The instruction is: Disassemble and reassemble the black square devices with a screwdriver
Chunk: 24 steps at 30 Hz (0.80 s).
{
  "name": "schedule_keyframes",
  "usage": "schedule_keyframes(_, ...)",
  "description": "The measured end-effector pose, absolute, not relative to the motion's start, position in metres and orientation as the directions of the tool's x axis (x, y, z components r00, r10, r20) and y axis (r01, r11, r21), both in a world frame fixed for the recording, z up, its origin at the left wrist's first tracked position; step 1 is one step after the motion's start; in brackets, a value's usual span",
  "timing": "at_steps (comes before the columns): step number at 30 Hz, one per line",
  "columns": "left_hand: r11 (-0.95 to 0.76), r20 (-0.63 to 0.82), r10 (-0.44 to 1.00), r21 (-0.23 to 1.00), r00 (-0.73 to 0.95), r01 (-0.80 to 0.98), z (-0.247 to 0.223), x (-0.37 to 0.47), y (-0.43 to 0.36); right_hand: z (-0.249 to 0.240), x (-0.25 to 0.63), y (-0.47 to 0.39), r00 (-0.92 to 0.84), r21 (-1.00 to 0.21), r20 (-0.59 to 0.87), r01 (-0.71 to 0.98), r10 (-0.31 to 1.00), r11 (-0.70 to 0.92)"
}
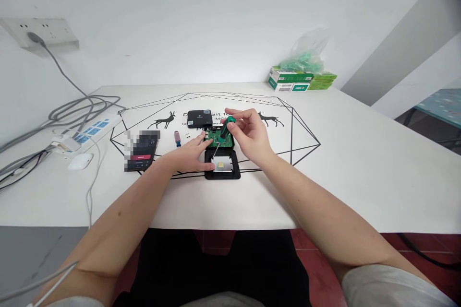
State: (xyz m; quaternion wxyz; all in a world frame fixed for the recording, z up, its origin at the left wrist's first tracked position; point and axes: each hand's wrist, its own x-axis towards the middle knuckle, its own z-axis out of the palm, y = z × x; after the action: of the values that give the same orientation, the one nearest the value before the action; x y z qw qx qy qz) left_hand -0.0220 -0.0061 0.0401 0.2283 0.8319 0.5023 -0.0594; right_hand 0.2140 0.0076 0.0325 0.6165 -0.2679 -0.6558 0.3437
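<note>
My right hand (248, 132) holds a green-and-black screwdriver (226, 127) by its handle, tilted, with its thin shaft pointing down and left. Under it lies an opened black box with a green circuit board (225, 140). Nearest me, the black cover (236, 172) has a silver plate with a small pale square in it. My left hand (189, 156) rests with fingers spread, its fingertips at the board's left edge and its thumb on the cover. Where exactly the screwdriver's tip touches is too small to tell.
Behind the board lies another black box (200, 118). A second screwdriver (177, 138), tiny screws (188, 135) and a phone (142, 151) are on the left. Farther left are a power strip (95, 129), cables and a white earbud case (80, 161). Green-white boxes (291, 79) stand back right.
</note>
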Motion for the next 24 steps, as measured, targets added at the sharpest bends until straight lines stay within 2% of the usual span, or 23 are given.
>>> schedule_keyframes(9,-0.398,-0.311,0.810,0.330,0.497,0.856,0.0392,-0.0217,-0.0056,0.0294,0.2125,0.0077,-0.014,-0.752,0.658,0.026,0.753,0.658)
schedule_keyframes(24,-0.411,-0.309,0.810,0.308,0.499,0.858,0.0390,-0.0220,-0.0054,0.0311,0.2180,0.0056,-0.129,-0.613,0.755,0.206,0.642,0.763)
